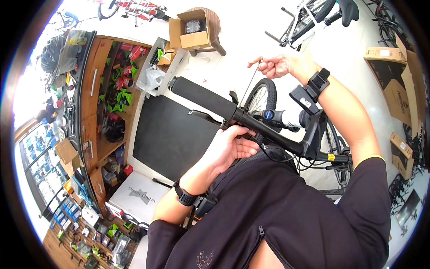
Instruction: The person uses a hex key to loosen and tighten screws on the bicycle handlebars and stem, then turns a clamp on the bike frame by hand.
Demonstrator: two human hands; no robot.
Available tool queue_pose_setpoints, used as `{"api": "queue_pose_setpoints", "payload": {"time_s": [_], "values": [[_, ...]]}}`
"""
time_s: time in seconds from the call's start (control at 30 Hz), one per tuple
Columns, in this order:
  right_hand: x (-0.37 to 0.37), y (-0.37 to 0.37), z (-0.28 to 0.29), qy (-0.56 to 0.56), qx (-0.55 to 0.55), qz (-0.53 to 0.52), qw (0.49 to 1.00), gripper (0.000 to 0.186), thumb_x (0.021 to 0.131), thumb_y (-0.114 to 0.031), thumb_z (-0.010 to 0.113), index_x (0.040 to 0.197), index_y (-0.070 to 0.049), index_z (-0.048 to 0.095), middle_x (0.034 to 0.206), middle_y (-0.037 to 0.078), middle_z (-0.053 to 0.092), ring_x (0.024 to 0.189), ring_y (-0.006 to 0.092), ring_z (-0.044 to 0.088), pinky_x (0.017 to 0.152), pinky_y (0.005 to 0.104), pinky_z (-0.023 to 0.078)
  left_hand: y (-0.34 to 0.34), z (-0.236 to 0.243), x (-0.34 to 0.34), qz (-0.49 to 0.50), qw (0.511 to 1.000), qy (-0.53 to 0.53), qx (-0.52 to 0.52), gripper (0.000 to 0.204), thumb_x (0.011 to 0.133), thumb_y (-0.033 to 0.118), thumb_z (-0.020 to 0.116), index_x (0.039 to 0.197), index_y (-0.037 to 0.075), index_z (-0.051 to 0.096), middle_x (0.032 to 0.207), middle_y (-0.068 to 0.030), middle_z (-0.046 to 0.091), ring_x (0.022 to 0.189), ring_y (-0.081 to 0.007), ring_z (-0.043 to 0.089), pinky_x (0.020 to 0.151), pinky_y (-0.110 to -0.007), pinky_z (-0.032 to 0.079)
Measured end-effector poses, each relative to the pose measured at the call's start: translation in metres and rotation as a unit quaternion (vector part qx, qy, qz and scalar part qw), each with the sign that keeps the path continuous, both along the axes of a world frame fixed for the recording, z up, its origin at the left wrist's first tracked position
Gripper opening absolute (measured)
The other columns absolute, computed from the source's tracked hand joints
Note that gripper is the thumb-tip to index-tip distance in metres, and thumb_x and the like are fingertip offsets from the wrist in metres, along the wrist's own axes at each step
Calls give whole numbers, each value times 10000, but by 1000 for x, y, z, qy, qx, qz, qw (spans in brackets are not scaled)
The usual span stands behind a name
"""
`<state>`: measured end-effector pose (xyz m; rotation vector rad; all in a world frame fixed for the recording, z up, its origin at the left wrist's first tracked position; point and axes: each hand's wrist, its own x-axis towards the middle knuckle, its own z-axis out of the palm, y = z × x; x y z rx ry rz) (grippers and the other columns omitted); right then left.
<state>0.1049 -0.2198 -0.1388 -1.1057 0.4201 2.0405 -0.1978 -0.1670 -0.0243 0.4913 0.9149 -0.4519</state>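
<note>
1. Handlebar of a bicycle slants across the middle of the view, in front of the person's dark shirt; the left hand touches it just inboard of the black grip.
2. The left hand's thumb and forefinger lie by the brake lever clamp, under the bar; its other fingers curl loosely, and I cannot tell how firmly they press.
3. The right hand is raised beyond the bar, thumb and forefinger pinching the upper end of a thin rod, other fingers curled. Its lower end meets the lever area; whether it is wire or tool, I cannot tell.
4. Black cables loop below the bar near the stem.
5. Beyond the bar stands the front wheel.
6. A dark mat lies on the floor to the left, beside a wooden cabinet of packaged goods.
7. Farther out, an open cardboard box sits on a wooden stool; more cartons stand at right.
</note>
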Motion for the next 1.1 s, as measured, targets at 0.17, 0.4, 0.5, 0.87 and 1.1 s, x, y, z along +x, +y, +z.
{"api": "queue_pose_setpoints", "payload": {"time_s": [0.17, 0.4, 0.5, 0.87, 1.1], "values": [[-10, -8, 19, 14, 100, -38, 994, 393, 1033, -253, 539, 1328, 5, 511, 702, -79, 493, 554, 0, 430, 494, 143, 384, 0, 1, 2, 17, 1000, 7, -10, 273, 953, 231, 500, 1047, -6, 598, 816, -190, 702, 686, -208, 687, 655, -298, 558], [-16, -17, 18, -85, 225, -9, 971, 466, 1019, -329, 561, 1349, -14, 469, 805, -31, 589, 685, 26, 501, 640, 187, 467, 0, -4, -2, 8, 1000, -2, -11, 313, 974, 247, 476, 1074, -9, 625, 829, -170, 724, 704, -194, 703, 680, -290, 571], [-21, -24, 10, -126, 150, -4, 981, 370, 996, -437, 566, 1074, -76, 591, 708, -53, 552, 622, 46, 484, 600, 191, 413, 1, -2, -1, 6, 1000, -1, -14, 310, 973, 245, 477, 1074, -8, 626, 830, -169, 725, 703, -193, 704, 680, -288, 571], [-26, -9, 50, -729, 171, 355, 560, 382, 918, -369, 626, 839, -4, 707, 751, 173, 693, 751, 389, 670, 725, 450, 517, 6, 0, -1, -1, 1000, -7, -12, 289, 981, 226, 477, 1069, -3, 630, 826, -162, 725, 702, -191, 703, 684, -283, 576], [-11, -31, 59, -705, 302, 439, 467, 308, 926, -140, 602, 1223, -68, 647, 1013, 204, 684, 977, 363, 646, 863, 452, 505, 5, 3, 1, -7, 1000, -7, -1, 285, 977, 224, 492, 1061, -14, 625, 833, -168, 723, 694, -186, 699, 671, -275, 576]]}}
